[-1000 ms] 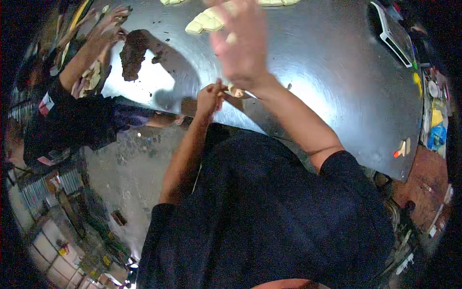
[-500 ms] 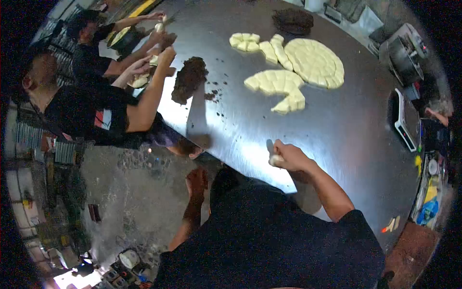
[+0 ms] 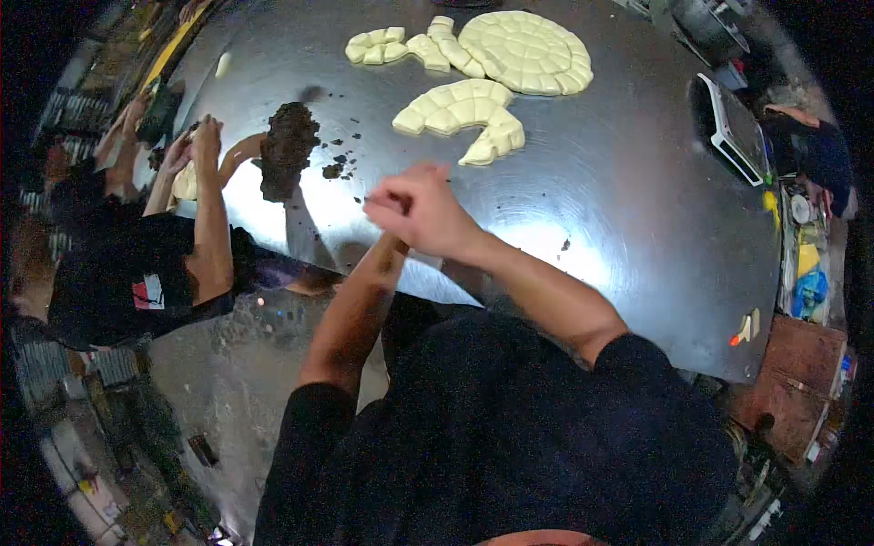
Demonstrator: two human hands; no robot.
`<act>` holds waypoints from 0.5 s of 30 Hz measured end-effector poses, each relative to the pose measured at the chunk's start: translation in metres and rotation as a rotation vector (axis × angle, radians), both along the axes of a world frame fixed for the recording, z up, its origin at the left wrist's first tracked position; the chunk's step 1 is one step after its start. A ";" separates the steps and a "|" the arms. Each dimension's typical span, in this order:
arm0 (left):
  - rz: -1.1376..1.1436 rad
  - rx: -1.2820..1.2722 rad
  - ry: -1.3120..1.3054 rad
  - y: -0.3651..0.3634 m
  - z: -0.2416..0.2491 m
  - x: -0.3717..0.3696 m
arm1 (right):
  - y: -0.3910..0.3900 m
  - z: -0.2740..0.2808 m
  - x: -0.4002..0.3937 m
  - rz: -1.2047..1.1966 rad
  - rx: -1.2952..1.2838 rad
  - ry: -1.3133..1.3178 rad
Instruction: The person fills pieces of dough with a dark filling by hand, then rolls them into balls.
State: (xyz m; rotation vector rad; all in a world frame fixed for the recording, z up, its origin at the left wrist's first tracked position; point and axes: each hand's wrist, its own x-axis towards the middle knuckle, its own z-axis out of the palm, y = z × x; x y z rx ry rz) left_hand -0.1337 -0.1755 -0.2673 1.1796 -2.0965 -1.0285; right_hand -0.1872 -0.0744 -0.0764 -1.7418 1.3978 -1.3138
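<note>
My right hand (image 3: 421, 211) is raised over the near edge of the metal table (image 3: 628, 182), its fingers curled and blurred. It lies across my left hand, which is almost wholly hidden beneath it; only the left forearm (image 3: 350, 314) shows clearly. What is between the two hands cannot be made out. To their left a dark brown, crumbly mass (image 3: 289, 150) rests on the steel, with loose crumbs (image 3: 337, 168) beside it. Beyond my hands lies a curved slab of pale dough (image 3: 455, 107), scored into pieces. Farther off is a round of cut dough (image 3: 528, 55), touching smaller dough strips (image 3: 442, 44).
A co-worker's hands (image 3: 196, 146) work over pale dough at the left edge, with another person behind. A scale-like device (image 3: 733, 132) stands at the right rim, near another person's arm (image 3: 790, 114). Small tools (image 3: 746, 328) lie at the right corner.
My left hand has come up from beside the table and meets my right hand. The right hand, which held a small piece of dough low over the table, has moved left and up. The view has shifted.
</note>
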 end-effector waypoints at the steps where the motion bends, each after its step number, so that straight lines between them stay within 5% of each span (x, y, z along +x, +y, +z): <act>1: 0.090 -0.067 -0.202 0.005 0.010 -0.026 | 0.020 -0.011 -0.004 -0.031 0.154 -0.183; 2: 0.079 -0.053 -0.201 0.008 0.014 -0.047 | 0.035 -0.024 -0.009 -0.072 0.316 -0.373; 5: -0.096 -0.368 -0.353 0.015 0.024 -0.094 | 0.068 -0.056 -0.046 -0.231 0.357 -0.411; 9: 0.012 0.060 -0.042 0.025 0.034 -0.124 | 0.066 -0.068 -0.119 -0.504 0.119 0.338; 12: -0.033 0.074 -0.033 0.031 0.041 -0.104 | 0.038 -0.102 -0.147 -0.444 0.199 0.281; 14: -0.175 -0.095 -0.002 0.034 0.016 -0.079 | 0.027 -0.138 -0.146 -0.269 0.418 0.776; 15: -0.218 -0.127 -0.091 0.044 0.022 -0.059 | 0.025 -0.154 -0.143 -0.260 0.391 0.759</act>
